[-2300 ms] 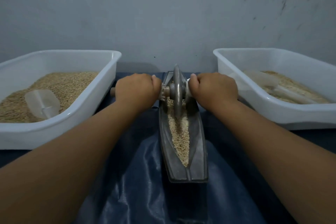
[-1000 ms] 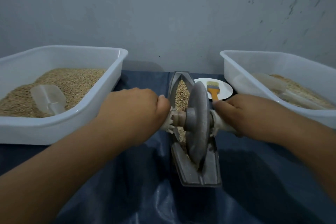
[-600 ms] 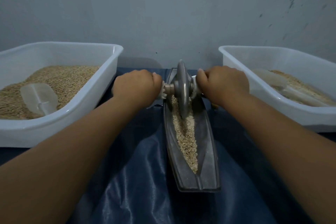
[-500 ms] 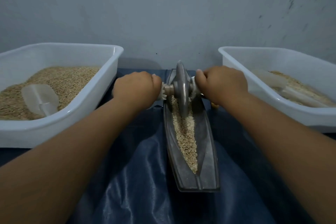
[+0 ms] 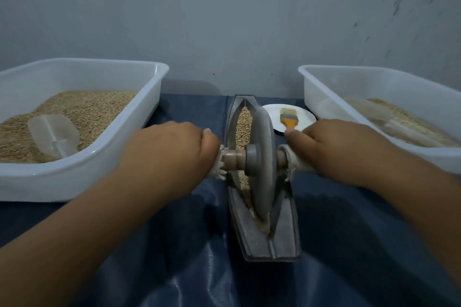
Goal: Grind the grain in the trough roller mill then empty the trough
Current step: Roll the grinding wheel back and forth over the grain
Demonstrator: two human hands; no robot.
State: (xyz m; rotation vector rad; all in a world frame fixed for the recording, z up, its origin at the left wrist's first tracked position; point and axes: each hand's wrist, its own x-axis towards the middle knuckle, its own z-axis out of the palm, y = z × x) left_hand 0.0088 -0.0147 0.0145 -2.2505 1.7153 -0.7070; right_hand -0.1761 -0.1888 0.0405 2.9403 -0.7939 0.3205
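Grey metal, the roller wheel (image 5: 262, 164) stands on edge in the trough (image 5: 287, 237), near its close end. The left hand (image 5: 172, 154) and right hand (image 5: 331, 149) each clench an axle handle either side. The trough's long axis runs straight away from the person, so the grain (image 5: 244, 127) left to crush lies beyond the wheel.

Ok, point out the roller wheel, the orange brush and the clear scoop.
roller wheel (image 5: 262, 164): head view, on its grey disc face.
orange brush (image 5: 289, 121): head view, on the orange ferrule.
clear scoop (image 5: 53, 132): head view, on its bowl.
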